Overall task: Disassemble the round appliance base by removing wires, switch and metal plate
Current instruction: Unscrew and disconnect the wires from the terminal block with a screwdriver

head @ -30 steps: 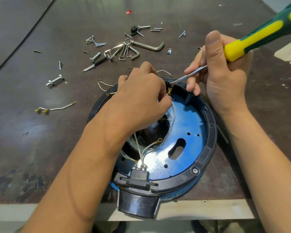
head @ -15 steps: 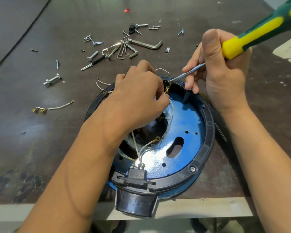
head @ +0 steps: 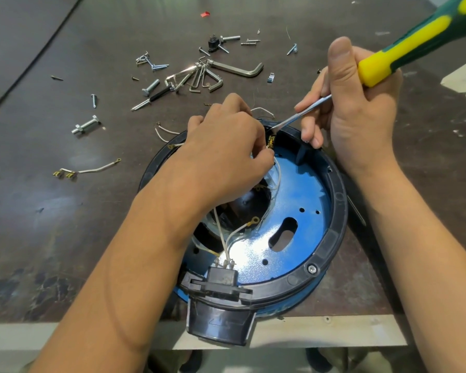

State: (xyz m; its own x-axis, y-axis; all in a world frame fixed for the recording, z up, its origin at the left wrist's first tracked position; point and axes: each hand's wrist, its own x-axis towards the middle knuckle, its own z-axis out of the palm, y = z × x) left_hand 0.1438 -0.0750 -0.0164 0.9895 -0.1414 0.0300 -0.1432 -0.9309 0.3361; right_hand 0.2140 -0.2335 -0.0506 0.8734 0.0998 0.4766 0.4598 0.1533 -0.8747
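Note:
The round appliance base [head: 331, 232], a black ring around a blue metal plate [head: 299, 195], lies at the table's front edge. A black switch block [head: 222, 278] sits at its near rim with white wires [head: 223, 238] running from it. My left hand [head: 226, 154] reaches into the base and pinches a brass wire terminal [head: 271, 142] at the far rim. My right hand [head: 361, 114] grips a green and yellow screwdriver [head: 404, 47], whose metal tip [head: 275, 127] touches that terminal.
Loose bolts, screws and hex keys [head: 199, 76] lie scattered on the dark table behind the base. A removed white wire with brass terminals [head: 86, 169] lies to the left. A large bolt [head: 86, 125] sits further left. The table's pale front edge [head: 334, 332] runs under the base.
Both hands keep their hold at the far rim terminal. The view has shifted slightly; nothing has come free.

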